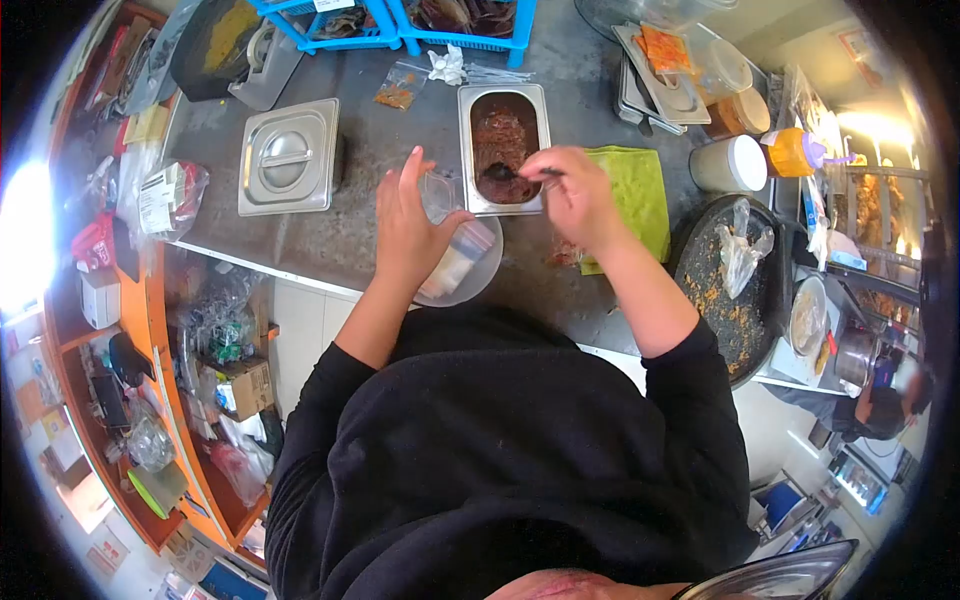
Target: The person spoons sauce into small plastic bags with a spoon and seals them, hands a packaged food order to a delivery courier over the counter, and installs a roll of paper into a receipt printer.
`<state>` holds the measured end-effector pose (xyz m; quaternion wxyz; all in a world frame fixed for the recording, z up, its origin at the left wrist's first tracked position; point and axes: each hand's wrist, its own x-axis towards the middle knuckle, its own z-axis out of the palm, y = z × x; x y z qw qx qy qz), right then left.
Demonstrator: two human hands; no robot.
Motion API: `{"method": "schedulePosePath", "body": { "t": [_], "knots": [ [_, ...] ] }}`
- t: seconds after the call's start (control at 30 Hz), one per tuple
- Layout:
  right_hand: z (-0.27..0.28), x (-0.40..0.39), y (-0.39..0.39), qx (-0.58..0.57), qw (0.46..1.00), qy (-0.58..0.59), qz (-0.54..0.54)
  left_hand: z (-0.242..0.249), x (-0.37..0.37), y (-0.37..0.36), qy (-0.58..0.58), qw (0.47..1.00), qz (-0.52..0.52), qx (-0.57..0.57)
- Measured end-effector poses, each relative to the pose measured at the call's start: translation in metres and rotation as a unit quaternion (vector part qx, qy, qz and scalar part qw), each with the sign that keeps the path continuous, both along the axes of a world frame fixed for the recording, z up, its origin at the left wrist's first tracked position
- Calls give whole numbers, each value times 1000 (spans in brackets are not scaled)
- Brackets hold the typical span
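My right hand (578,200) is closed around the handle of a dark spoon (502,172). The spoon's bowl dips into dark red paste (500,132) inside a rectangular steel container (537,100). Left of that container, my left hand (408,222) holds a small clear plastic cup (440,193) between fingers and thumb; its outline is faint. Below the left hand sits a round translucent bowl (488,270) with small plastic bags (458,255) in it. A yellow-green cloth (635,195) lies beyond my right wrist.
A lidded steel container (287,155) stands at left. Blue baskets (460,42) are at the back. On the right are a white-lidded jar (728,163), a bottle (787,152) and a large dark tray (725,320) with crumbs. Another person (885,405) appears at far right.
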<state>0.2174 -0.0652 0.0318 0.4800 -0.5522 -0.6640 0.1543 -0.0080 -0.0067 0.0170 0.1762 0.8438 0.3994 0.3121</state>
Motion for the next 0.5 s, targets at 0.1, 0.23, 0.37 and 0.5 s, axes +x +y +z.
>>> {"method": "schedulePosePath", "body": {
  "t": [0.1, 0.23, 0.37, 0.5],
  "knots": [
    [-10, 4, 1, 2, 1000, -17, 17, -1, 1, 2, 5, 1000, 2, 16],
    [-11, -7, -11, -72, 993, 87, -21, 0, 2, 4, 6, 1000, 8, 6],
    [-7, -4, -12, -67, 988, 122, -65, -3, 2, 2, 5, 1000, 4, 2],
    [-8, -7, -14, -94, 972, 198, -83, -1, 2, 1, 9, 1000, 3, 3]
  ]
}}
